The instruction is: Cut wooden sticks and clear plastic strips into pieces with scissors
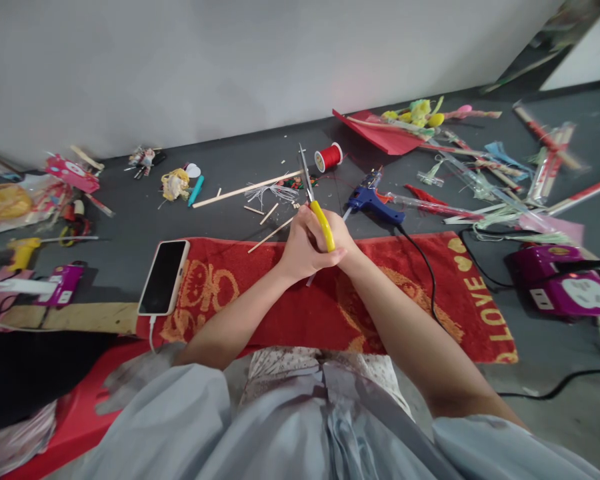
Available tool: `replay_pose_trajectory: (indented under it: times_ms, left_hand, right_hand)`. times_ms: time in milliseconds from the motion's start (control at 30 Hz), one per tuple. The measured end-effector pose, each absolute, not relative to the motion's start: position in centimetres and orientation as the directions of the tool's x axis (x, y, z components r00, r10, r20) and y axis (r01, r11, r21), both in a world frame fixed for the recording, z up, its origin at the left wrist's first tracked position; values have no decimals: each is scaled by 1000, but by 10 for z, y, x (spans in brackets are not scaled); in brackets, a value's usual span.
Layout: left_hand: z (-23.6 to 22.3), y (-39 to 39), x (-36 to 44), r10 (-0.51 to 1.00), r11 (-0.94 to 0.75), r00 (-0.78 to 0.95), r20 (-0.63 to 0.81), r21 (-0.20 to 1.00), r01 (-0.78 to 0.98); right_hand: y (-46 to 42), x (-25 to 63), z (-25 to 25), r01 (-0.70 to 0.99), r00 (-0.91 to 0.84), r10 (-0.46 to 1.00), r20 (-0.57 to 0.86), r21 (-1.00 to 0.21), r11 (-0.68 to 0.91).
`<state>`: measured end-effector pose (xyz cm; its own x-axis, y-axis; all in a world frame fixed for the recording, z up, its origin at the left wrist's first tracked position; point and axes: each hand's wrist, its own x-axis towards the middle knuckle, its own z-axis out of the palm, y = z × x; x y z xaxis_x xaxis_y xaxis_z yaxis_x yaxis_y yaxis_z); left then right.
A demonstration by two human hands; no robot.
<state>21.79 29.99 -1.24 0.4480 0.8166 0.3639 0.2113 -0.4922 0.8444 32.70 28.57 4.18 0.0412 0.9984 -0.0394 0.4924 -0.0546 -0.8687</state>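
In front of me my left hand (300, 252) and my right hand (344, 239) are closed together around a pair of scissors (323, 225) with yellow handles. The metal blades point away from me, up towards the back of the table. My left thumb lies across the handles to my right hand; most of the right fingers are hidden. A small pale end of something shows below the hands, too little to name. Beyond the blades lie a thin wooden stick (245, 189), short cut sticks (269, 213), white threads (273, 192) and a spool of red thread (329, 157).
A red towel (280, 313) lies under my hands, with a charging phone (164, 277) on its left. A blue glue gun (376, 201) sits right, its cord crossing the towel. Purple boxes (565, 280), red paper (380, 132), a teal marker (196, 191) and craft scraps are around.
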Motion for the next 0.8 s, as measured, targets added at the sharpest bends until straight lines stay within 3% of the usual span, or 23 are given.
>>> replay_pose_trajectory:
  times_ms: [167, 800]
  left_hand:
    - [-11, 298, 220, 846, -438, 393, 361, 890, 126]
    - [-3, 291, 218, 891, -352, 379, 250, 907, 229]
  right_hand:
    - [287, 326, 42, 518, 42, 998, -41, -854, -57]
    - [286, 327, 42, 530, 68, 992, -109, -838, -129]
